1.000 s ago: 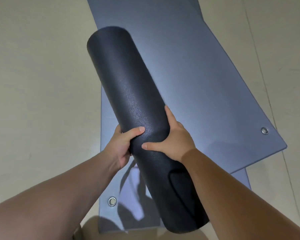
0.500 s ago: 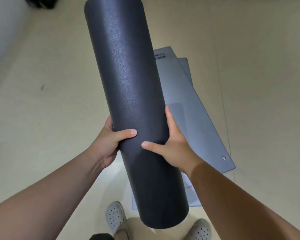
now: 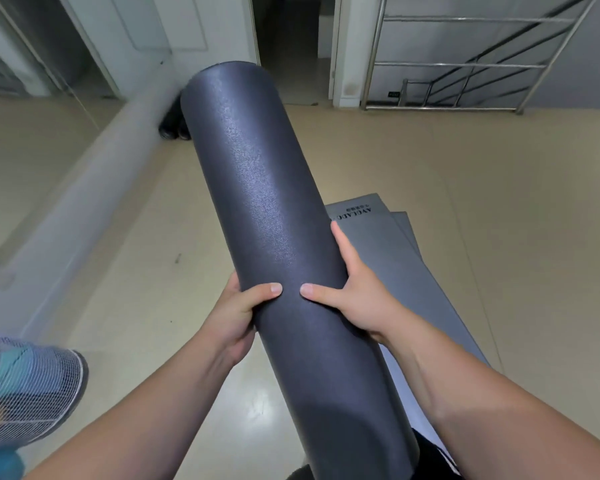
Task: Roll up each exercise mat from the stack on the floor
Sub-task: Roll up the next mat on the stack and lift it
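Standing over a beige floor (image 3: 499, 202) and holding a dark roll (image 3: 264, 220) in the air above it, tilted, with the far end pointing up and away and the near end dropping low by the body. Looking along a low white ledge (image 3: 84, 202) on the left, running toward a doorway (image 3: 284, 39). Seeing two grey mats (image 3: 395, 258) lying flat on the floor to the right behind the roll, one on the other and slightly askew, the upper one showing printed lettering near its far edge. Facing a steel railing (image 3: 465, 64) at the far right. Catching a mesh bag (image 3: 25, 386) of coloured things at the lower left edge. Gripping the roll's lower half with both hands side by side: left hand (image 3: 238, 317) curling round the left side, thumb lying across the front; right hand (image 3: 357, 299) wrapping the right side, thumb reaching across toward the other thumb, forefinger stretching up along the roll. Bringing the thumb tips near, not touching. Glimpsing dark round things (image 3: 172, 124) at the ledge's far end, too blurred for naming.
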`<state>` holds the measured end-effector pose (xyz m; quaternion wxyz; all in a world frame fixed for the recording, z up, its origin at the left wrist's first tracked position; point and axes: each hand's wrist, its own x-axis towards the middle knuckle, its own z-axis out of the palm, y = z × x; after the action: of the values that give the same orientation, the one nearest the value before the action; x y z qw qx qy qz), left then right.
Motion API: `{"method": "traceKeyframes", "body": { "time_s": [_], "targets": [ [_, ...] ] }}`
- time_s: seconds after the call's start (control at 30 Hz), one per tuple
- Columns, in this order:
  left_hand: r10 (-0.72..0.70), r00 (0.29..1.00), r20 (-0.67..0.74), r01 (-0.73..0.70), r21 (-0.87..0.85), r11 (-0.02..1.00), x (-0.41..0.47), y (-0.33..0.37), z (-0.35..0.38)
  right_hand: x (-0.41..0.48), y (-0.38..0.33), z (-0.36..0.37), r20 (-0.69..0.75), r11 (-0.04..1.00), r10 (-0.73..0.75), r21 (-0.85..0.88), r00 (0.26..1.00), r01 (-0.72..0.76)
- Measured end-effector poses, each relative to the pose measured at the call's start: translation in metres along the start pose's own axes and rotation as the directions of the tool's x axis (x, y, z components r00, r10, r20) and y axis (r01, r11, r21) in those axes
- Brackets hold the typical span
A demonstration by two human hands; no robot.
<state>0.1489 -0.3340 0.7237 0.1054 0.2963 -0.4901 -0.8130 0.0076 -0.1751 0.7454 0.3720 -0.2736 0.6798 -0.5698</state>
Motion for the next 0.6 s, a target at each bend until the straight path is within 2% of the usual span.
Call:
{"method": "traceKeyframes", "body": {
  "time_s": [0.2,0.3,0.43,0.6],
  "targets": [
    [0.085,0.996,0.004,-0.085,0.007,0.996,0.103,0.072,-0.042,0.127,-0.027,0.011,-0.010,0.996,-0.068,0.062,0.998,0.069],
    [0.108,0.993,-0.046,-0.106,0.046,0.993,0.171,0.118,-0.066,0.217,-0.032,0.014,0.016,0.988,-0.099,0.121,0.995,0.096],
    [0.127,0.985,-0.121,-0.120,0.061,0.991,0.258,0.183,-0.108,0.346,-0.049,0.030,0.070,0.981,-0.124,0.156,0.990,0.112],
    [0.133,0.971,-0.197,-0.126,0.048,0.991,0.333,0.262,-0.170,0.477,-0.087,0.068,0.198,0.980,-0.089,0.191,0.976,0.051]
  ]
}}
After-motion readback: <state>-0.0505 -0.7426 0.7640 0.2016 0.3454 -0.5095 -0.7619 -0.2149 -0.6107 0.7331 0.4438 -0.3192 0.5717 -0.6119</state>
